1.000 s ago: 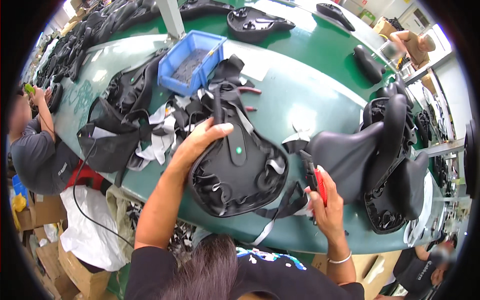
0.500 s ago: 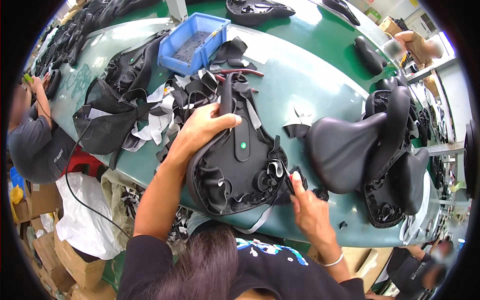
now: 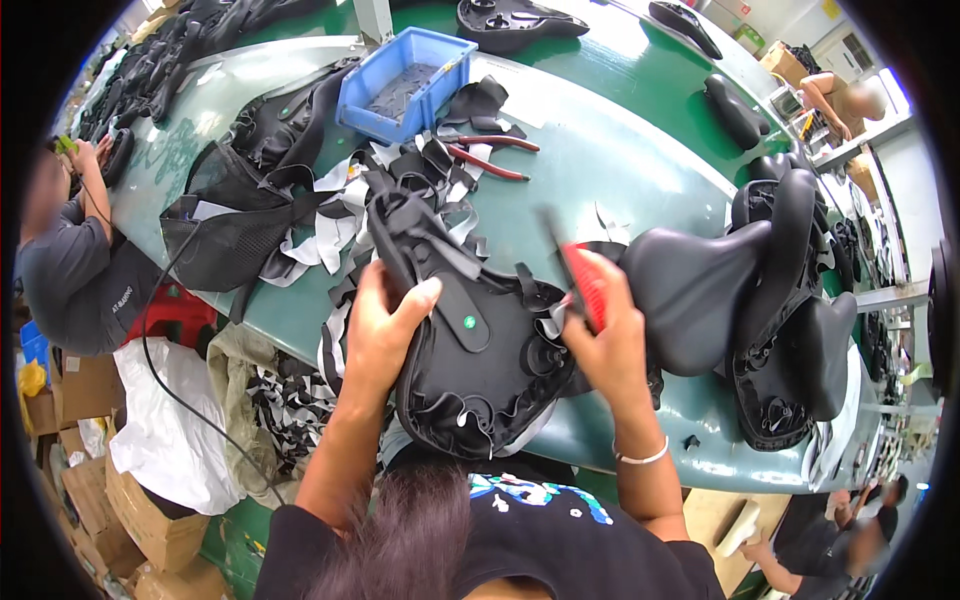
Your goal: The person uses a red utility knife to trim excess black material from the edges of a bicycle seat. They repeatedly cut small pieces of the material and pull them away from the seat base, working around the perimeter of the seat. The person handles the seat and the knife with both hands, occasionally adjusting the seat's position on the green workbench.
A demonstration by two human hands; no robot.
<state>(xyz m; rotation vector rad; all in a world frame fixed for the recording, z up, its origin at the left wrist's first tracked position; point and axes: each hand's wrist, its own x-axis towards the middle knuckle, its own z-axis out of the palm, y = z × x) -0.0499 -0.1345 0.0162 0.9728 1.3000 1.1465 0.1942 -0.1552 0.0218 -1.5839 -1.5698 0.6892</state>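
A black bicycle saddle [image 3: 480, 350] lies upside down at the near edge of the green table [image 3: 620, 150], its underside and loose cover flaps showing. My left hand [image 3: 385, 325] grips its left side, thumb on the shell beside a small green dot. My right hand [image 3: 605, 325] holds a red-handled tool [image 3: 582, 275] at the saddle's right rear edge, where the cover folds over the rim.
A stack of finished black saddles [image 3: 760, 300] sits to the right. Red-handled pliers [image 3: 490, 155] and a blue parts bin [image 3: 405, 85] lie behind, amid black and white fabric scraps [image 3: 330, 225]. A seated person [image 3: 75, 270] works at left; cardboard boxes [image 3: 130, 510] stand below.
The saddle has been pulled nearer and turned. My left hand shifted from the top of it to its left side. My right hand rose with the red tool to the saddle's right edge.
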